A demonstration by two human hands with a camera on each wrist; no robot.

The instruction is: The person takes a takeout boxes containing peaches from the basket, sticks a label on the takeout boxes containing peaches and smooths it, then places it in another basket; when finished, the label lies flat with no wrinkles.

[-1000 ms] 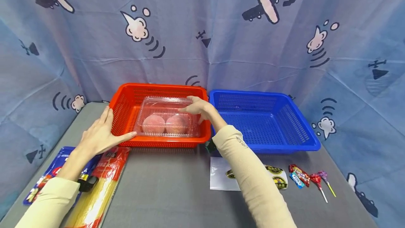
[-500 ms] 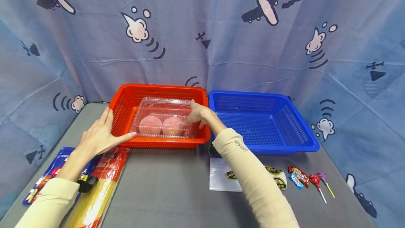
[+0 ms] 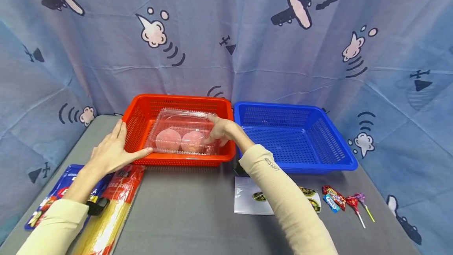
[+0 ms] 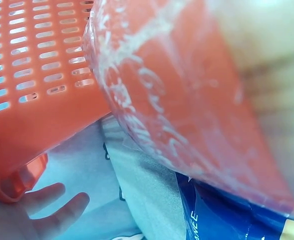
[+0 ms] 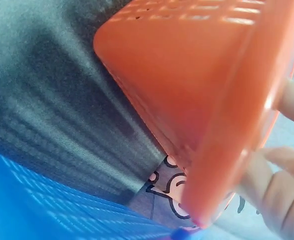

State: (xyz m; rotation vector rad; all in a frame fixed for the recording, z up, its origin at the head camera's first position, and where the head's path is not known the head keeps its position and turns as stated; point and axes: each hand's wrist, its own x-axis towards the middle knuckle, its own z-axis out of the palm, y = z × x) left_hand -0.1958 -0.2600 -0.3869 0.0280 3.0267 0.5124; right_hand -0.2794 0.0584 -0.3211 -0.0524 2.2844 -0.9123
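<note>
Spread wide, the left hand (image 3: 109, 153) rests on the left end of the red basket (image 3: 184, 161); the right hand (image 3: 223, 128) bends over the right end of a clear box (image 3: 180, 120) inside it, though whether it pinches the box I cannot tell. Only the head view shows the box's two pink fruits (image 3: 168, 139); the right wrist view adds grey surface between red basket and blue basket (image 3: 293, 165). Two lollipops (image 3: 352, 201), two wrapped sweets (image 3: 335, 196) and two packets (image 3: 100, 227) lie on the grey tabletop (image 3: 184, 207), before a plane-print curtain (image 3: 198, 30).
</note>
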